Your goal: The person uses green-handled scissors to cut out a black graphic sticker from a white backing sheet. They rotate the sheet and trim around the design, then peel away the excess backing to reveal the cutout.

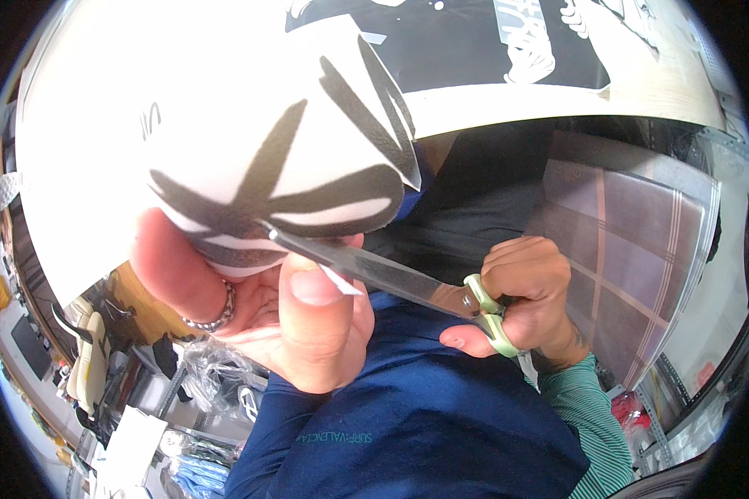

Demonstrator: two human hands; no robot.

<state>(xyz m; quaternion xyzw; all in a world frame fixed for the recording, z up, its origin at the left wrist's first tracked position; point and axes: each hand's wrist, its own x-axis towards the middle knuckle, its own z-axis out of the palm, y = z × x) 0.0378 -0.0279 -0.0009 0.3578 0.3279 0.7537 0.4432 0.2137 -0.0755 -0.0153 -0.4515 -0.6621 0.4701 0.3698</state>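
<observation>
Close in front of me, my left hand (320, 341) pinches a white sheet with black brush-like strokes (283, 187) between thumb and fingers; I cannot tell whether it is paper or thin film. A chain-like ring circles one finger. My right hand (528, 279) grips scissors with pale green handles (391, 274), thumb and fingers through the loops. The blades point left and look nearly closed, their tips lying against the sheet's lower edge. A narrow white sliver (339, 279) shows beside the left thumb, under the blades.
A pale worktop (466, 106) curves across the far side, bearing a black sheet with white hand drawings (441, 50). At right leans a brown checked panel (616, 249). Lower left are clear plastic bags (216, 366) and a cream-coloured chair (90, 358).
</observation>
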